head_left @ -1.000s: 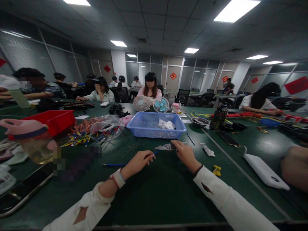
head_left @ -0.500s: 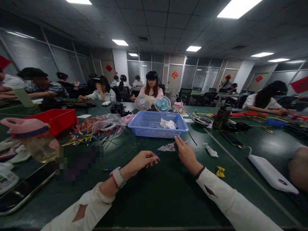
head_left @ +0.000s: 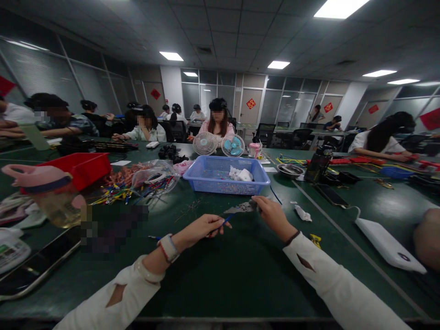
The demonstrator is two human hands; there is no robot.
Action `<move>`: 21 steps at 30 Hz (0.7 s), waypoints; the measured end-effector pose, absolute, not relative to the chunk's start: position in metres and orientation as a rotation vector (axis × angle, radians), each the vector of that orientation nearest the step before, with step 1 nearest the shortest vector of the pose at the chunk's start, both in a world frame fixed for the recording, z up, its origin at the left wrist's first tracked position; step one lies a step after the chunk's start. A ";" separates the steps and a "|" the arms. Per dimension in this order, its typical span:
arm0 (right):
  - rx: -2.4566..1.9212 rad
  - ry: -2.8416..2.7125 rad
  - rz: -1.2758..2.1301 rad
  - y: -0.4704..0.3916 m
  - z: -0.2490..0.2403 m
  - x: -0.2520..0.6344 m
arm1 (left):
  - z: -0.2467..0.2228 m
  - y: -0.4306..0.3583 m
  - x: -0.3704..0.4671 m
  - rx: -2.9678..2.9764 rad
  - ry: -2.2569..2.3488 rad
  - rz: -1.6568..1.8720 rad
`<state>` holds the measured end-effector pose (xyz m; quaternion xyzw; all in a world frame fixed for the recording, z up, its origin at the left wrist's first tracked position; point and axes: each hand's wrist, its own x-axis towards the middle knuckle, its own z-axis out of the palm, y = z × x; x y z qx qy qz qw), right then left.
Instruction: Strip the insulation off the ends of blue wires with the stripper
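Note:
Between the fingers of my left hand (head_left: 206, 225) is a thin blue wire (head_left: 225, 221), its upper end close to the jaws of a grey metal wire stripper (head_left: 242, 208). My right hand (head_left: 271, 214) is closed on the tool's other end, whose handles are mostly hidden under the fingers. Whether the jaws touch the wire is too small to tell. Just beyond the tool stands a blue plastic basket (head_left: 227, 187) with crumpled white tissue (head_left: 241, 174) and small coloured bits inside. Fine wire strands (head_left: 189, 208) lie on the green table (head_left: 227, 284) left of the tool.
At the left are a pink-lidded bottle (head_left: 51, 192), a phone (head_left: 41, 261), a red bin (head_left: 82, 169) and bundled coloured wires (head_left: 120, 185). A yellow wrapper (head_left: 315, 240), crumpled tissue (head_left: 303, 213) and white power bank (head_left: 390, 240) lie right. Other people sit around.
More of the blue wire shows above my left fingers. My right hand has shifted slightly right, its fingers more curled round the tool. The view has tilted a little.

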<state>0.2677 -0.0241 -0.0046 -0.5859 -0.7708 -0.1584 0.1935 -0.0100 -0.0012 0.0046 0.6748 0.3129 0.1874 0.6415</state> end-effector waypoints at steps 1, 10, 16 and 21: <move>-1.653 -2.162 -0.437 -0.024 -0.005 0.268 | 0.004 -0.001 -0.010 1.535 0.718 0.445; -1.897 -2.141 -0.321 -0.029 0.003 0.251 | 0.005 -0.001 -0.007 1.540 0.771 0.532; -1.946 -2.086 -0.247 -0.029 0.003 0.242 | 0.008 -0.001 -0.006 1.598 0.843 0.564; -1.941 -2.041 -0.261 -0.029 0.003 0.239 | 0.019 0.000 -0.003 1.635 0.783 0.412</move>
